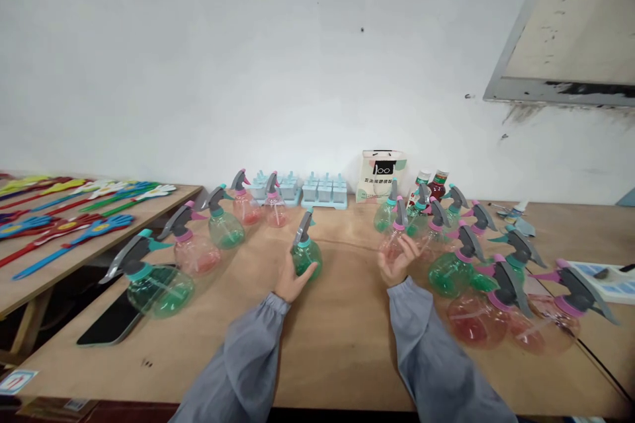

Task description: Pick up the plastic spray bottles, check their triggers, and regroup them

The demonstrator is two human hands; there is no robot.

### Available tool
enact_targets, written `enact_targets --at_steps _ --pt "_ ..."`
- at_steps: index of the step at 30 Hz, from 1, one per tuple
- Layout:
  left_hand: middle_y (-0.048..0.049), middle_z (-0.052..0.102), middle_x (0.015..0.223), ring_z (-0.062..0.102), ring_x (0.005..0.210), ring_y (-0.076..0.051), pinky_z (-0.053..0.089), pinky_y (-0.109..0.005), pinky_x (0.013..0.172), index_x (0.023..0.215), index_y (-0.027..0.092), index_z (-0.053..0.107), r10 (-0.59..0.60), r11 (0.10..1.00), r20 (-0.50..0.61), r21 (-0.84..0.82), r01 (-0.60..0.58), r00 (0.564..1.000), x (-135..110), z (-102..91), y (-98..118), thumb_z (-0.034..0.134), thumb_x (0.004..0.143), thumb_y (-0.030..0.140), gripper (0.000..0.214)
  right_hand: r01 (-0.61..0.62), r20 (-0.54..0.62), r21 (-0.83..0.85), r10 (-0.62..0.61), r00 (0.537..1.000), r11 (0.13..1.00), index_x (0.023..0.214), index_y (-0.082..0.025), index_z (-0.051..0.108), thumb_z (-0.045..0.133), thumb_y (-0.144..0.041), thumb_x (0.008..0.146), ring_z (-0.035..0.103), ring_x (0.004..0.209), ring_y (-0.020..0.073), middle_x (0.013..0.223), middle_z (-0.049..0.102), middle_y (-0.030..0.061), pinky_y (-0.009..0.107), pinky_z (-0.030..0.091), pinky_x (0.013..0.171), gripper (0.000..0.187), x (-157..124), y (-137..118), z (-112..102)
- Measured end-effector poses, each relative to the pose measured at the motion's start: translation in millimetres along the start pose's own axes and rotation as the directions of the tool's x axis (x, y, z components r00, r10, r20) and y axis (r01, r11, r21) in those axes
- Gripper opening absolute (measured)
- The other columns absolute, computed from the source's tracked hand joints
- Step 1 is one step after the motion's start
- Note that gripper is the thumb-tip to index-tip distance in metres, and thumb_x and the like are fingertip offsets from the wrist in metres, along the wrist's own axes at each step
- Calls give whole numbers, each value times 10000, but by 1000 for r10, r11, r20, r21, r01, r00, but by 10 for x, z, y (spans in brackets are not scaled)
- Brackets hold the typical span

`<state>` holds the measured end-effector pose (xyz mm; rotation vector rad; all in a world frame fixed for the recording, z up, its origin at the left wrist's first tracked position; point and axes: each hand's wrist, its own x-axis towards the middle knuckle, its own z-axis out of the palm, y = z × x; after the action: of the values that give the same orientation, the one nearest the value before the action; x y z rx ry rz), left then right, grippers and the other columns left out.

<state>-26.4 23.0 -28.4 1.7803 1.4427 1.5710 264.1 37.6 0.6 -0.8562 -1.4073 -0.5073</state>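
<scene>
My left hand (292,279) is wrapped round the base of a green spray bottle (305,253) with a grey trigger and teal collar, standing upright on the wooden table (337,337). My right hand (399,259) cups a pink spray bottle (395,239) with a grey trigger and pink collar, at the left edge of a cluster of bottles. Both arms wear grey sleeves.
Several green and pink spray bottles (471,271) crowd the right side; a row of others (198,248) runs along the left. A black phone (112,320) lies by the left edge. Blue ice-pop moulds (325,190) and a small carton (381,176) stand against the wall. Coloured hand clappers (64,225) cover a side table.
</scene>
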Motion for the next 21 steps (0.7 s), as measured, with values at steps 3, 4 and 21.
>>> enact_targets --at_steps 3,4,21 --pt "-189 589 1331 584 1263 -343 441 -549 1088 1418 166 360 32 998 14 50 -33 999 -178 172 83 687 779 472 781 -49 197 89 30 980 995 1364 -232 409 576 -405 896 582 1189 299 1262 539 133 526 517 999 526 -16 -485 114" --pt "-197 576 1356 569 1284 -349 434 -557 1091 1432 168 351 47 996 11 75 -48 999 -268 240 128 689 776 450 790 -146 307 143 96 947 979 1404 -218 380 593 -407 890 555 1250 309 1305 533 149 545 488 1048 587 -23 -640 164" --pt "-149 541 1332 486 1321 -290 364 -437 1146 1285 110 473 -78 977 -452 141 157 888 1577 -427 91 682 809 258 541 -711 750 342 277 600 614 1262 -231 633 612 -232 766 557 713 161 787 606 -14 347 520 793 496 187 -902 151"
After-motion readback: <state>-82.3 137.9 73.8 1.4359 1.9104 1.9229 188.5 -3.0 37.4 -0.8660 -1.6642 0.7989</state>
